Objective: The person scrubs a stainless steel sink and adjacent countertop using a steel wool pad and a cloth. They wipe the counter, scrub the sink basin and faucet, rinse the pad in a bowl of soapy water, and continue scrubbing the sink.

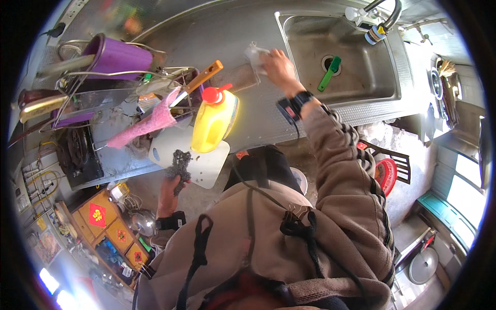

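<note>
My left hand (169,195) grips a dark grey steel-wool scourer (179,164) low at the left, in front of a white cutting board (209,170) with a handle hole. Above that board, a yellow plastic bottle (213,124) with a red cap stands at the counter's edge. My right hand (279,71) reaches onto the steel counter (263,116) just left of the sink, its fingers curled on a crumpled whitish piece (255,56), cloth or plastic film, I cannot tell which. Under this piece lies a brown textured patch (238,77), perhaps a mat.
The steel sink (364,85) holds a green brush (329,73) by its drain, under a faucet (393,17). At left, a wire rack (116,73) carries a purple container (120,58), an orange-handled knife (205,77) and a pink cloth (151,122). A cable hangs from my right wrist.
</note>
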A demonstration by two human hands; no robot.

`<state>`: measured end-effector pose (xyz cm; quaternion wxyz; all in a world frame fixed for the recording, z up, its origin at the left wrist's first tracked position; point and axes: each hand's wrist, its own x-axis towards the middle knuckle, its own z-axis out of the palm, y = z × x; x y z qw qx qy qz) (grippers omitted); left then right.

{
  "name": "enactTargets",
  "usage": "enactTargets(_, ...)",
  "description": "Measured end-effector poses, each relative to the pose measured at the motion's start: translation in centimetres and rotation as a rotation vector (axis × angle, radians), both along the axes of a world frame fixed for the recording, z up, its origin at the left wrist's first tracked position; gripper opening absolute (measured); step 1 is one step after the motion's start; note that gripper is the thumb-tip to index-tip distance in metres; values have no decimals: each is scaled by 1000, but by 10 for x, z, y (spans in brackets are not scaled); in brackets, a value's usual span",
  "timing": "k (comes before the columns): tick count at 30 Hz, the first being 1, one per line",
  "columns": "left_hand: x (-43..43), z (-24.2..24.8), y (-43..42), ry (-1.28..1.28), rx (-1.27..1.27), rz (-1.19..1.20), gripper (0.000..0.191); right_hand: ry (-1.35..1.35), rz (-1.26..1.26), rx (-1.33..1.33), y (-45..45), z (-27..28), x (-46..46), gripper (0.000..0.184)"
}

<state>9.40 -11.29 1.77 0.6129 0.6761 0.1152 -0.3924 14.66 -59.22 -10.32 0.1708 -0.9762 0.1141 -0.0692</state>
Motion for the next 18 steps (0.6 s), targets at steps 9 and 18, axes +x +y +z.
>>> enactTargets(9,-8,-6,26,27,-21,29,31,73,-155,176,-6,12,-50,21)
enactTargets(18,-8,-9,45,-13,-14,4,30,43,-76,-152,-37,-6,2,22)
